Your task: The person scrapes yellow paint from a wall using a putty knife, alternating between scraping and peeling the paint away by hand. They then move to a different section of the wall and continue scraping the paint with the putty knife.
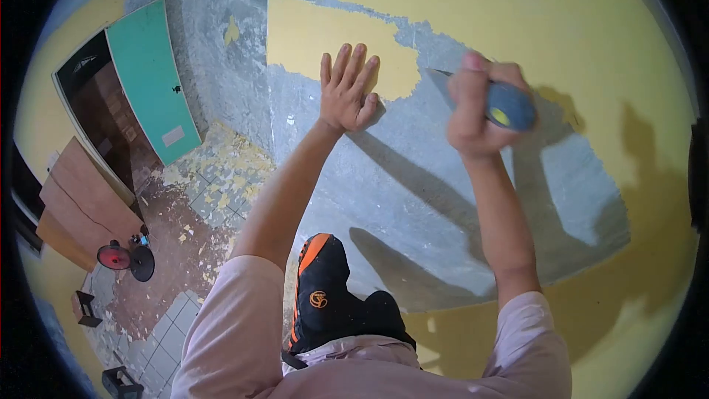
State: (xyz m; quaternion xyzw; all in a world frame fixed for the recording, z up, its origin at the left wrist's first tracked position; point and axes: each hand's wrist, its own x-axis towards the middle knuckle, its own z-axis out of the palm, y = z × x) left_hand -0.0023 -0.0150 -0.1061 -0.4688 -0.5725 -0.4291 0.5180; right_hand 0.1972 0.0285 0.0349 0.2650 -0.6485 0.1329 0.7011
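My left hand point(346, 96) lies with fingers spread against the wall, over the lower edge of a patch of yellow paint point(310, 26). In my right hand point(470, 107) is a scraper point(512, 106) with a rounded grey-blue handle and a yellow mark on its end. Its blade points left toward the ragged right edge of the yellow patch, and part of it is hidden by my fingers. Bare grey wall point(413, 155) surrounds both hands, and a larger area of yellow paint point(532, 7) borders it above and to the right.
Paint flakes point(221, 170) litter the tiled floor at left. A green door point(148, 81) stands by a dark doorway, with brown boards point(85, 196) leaning below it. A red and black fan point(114, 256) and small dark stools point(86, 309) stand at lower left.
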